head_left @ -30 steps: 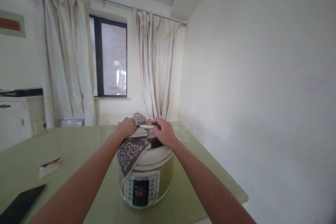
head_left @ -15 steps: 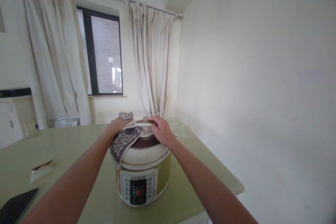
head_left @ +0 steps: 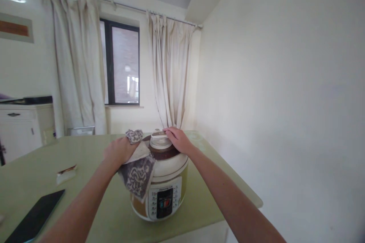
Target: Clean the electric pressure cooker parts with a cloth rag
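Observation:
A cream and gold electric pressure cooker (head_left: 168, 182) stands on the pale green table (head_left: 94, 159), its control panel facing me. My left hand (head_left: 118, 152) grips a grey patterned cloth (head_left: 138, 171) that drapes over the left side of the lid. My right hand (head_left: 178, 139) rests on the lid's right side, its fingers closed on the white lid handle (head_left: 159, 138).
A dark tablet (head_left: 35, 216) lies at the table's near left, a small folded packet (head_left: 66, 172) beyond it. A white cabinet (head_left: 25, 125) stands at the left wall. Curtains and a window are behind; a bare wall runs along the right.
My left hand has slid the cloth from the lid's top down to its left side. The cooker now faces slightly more to the right. My right hand stays on the handle.

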A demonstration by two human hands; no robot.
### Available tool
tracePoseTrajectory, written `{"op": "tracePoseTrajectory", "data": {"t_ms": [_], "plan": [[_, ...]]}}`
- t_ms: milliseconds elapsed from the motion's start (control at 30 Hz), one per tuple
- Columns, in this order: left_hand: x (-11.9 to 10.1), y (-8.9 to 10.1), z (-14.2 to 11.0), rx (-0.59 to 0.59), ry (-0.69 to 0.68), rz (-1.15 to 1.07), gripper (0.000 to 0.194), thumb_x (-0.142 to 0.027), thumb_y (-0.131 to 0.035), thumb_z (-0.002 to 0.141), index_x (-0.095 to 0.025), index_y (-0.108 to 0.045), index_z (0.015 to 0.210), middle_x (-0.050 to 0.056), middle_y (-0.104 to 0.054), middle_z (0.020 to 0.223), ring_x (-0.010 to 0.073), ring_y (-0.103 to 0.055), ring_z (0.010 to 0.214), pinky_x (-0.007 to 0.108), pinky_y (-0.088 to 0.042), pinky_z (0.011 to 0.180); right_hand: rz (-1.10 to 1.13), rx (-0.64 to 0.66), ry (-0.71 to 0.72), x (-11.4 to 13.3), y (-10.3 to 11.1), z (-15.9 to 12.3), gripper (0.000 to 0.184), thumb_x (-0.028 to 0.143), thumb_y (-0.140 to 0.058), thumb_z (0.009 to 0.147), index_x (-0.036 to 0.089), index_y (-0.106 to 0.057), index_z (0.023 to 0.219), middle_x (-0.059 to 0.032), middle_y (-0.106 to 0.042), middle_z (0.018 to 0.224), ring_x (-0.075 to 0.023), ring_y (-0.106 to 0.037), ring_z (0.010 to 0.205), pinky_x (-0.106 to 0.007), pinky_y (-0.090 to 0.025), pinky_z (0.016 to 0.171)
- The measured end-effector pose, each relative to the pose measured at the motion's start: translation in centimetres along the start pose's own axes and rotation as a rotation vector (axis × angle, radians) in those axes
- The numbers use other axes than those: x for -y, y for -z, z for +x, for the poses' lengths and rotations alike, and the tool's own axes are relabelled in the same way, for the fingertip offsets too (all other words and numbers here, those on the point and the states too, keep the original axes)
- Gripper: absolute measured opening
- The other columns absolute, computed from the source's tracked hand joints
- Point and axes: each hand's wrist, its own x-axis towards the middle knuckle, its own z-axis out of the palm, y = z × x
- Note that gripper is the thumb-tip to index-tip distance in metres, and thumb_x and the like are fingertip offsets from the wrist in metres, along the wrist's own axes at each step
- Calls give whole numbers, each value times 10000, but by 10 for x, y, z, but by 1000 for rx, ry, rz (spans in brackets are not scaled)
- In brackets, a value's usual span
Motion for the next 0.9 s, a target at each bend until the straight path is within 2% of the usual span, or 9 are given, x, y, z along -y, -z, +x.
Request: {"op": "tracePoseTrajectory", "data": {"t_ms": [100,200,267,333,433,500,600,700,900], "plan": [[-20,13,-45,-48,-8,138,550,-589,-440,966,-161,-770,1071,228,-727,1186,432,-693,1083,510,-536,875,-64,16,55,-1,0,-1,314,304,-468,1094,199,-738,1216,-81,-749,1196,-191,-681,1132,-318,-475,1045],[-46,20,-81,-114,-105,168,438,-479,-470,965,-176,-772,1060,214,-690,1217,406,-649,1113,475,-538,828,-193,45,54,3,0,0,334,309,-436,1105,213,-719,1253,-77,-737,1225,-192,-668,1139,-318,-456,1043],[-60,23,-93,-141,-189,159,387,-429,-498,948,-194,-770,1092,207,-672,1229,401,-616,1146,470,-532,829,-328,68,12,10,0,5,309,300,-452,1095,228,-726,1218,-72,-746,1206,-202,-667,1128,-320,-445,1029],[-68,24,-95,-133,-230,147,369,-412,-523,928,-200,-768,1104,210,-664,1231,411,-596,1161,487,-528,836,-450,68,-84,18,-2,14,287,302,-467,1082,228,-744,1110,-79,-766,1113,-219,-682,1058,-324,-453,967],[-68,26,-83,-79,-224,118,402,-472,-521,928,-200,-766,1096,210,-673,1218,426,-604,1149,513,-531,834,-523,41,-218,25,-9,28,303,356,-482,1074,230,-735,964,-81,-770,962,-227,-688,912,-316,-452,827],[-62,27,-71,-39,-205,89,457,-528,-500,935,-208,-760,1131,196,-685,1243,428,-620,1164,521,-533,857,-512,18,-242,25,-15,34,290,404,-517,1063,238,-719,939,-66,-763,928,-219,-674,871,-300,-429,772],[-50,28,-49,29,-135,69,539,-594,-480,932,-214,-753,1200,192,-692,1317,429,-647,1205,509,-532,905,-458,-31,-245,18,-24,35,260,409,-538,1055,241,-697,937,-39,-748,904,-196,-648,834,-279,-389,739],[-40,25,-24,88,-114,54,583,-610,-484,922,-187,-758,1215,215,-722,1305,430,-679,1204,477,-534,916,-426,-59,-225,10,-29,32,236,375,-536,1056,236,-680,930,-26,-729,873,-187,-632,815,-273,-362,727],[-27,1,33,172,-139,-17,626,-603,-452,933,-148,-766,1229,249,-745,1283,400,-713,1187,432,-528,928,-376,-30,-158,6,-31,28,276,378,-481,1099,230,-660,950,-19,-713,882,-169,-627,837,-263,-361,747]]}}
